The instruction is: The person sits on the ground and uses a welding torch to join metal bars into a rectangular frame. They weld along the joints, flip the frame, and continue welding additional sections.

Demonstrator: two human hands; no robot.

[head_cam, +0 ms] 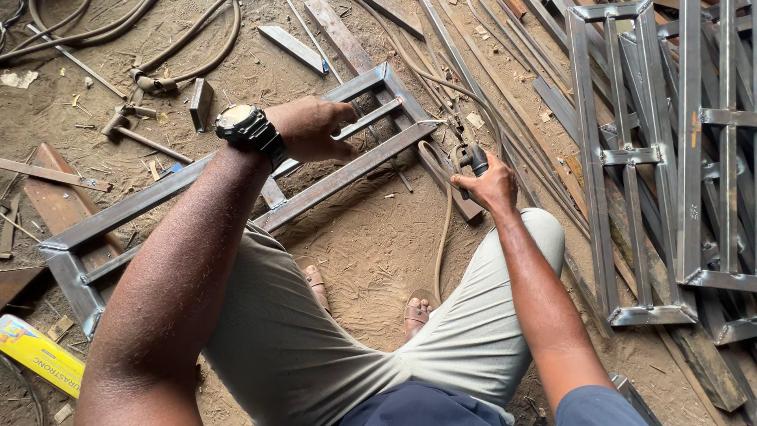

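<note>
- Head view, the setting: a dirt workshop floor (pixel 371 252) strewn with sawdust, scrap strips and hoses. Finished welded metal frames (pixel 631 158) lie stacked from 1 to 4 o'clock, and a yellow packet (pixel 35 355) sits at 8 o'clock.
- A long rectangular steel frame (pixel 142 203) of square tube runs from 8 o'clock up to 12 o'clock, resting on the floor in front of the seated person's knees.
- The left hand (pixel 311 130), with a black wristwatch (pixel 240 125) on its wrist, lies across the frame near its upper end. Its grip is closed over the thin cross bar (pixel 374 118) there, with the fingers wrapped around it.
- The right hand (pixel 493 185), just right of centre, has its grip shut around a dark tool handle (pixel 475 160) with a cable (pixel 443 229) trailing down from it; it looks like a welding electrode holder, beside the frame's right-hand rail.
- Judged from this, the step in hand is steadying the cross bar for joining; the next move would need the tool tip brought precisely to the joint while the bar is kept square.
- Hard to make out: the tool's tip is hidden behind the fingers, the frame's middle is covered by the left forearm, and the lower left corner is partly behind the leg.
</note>
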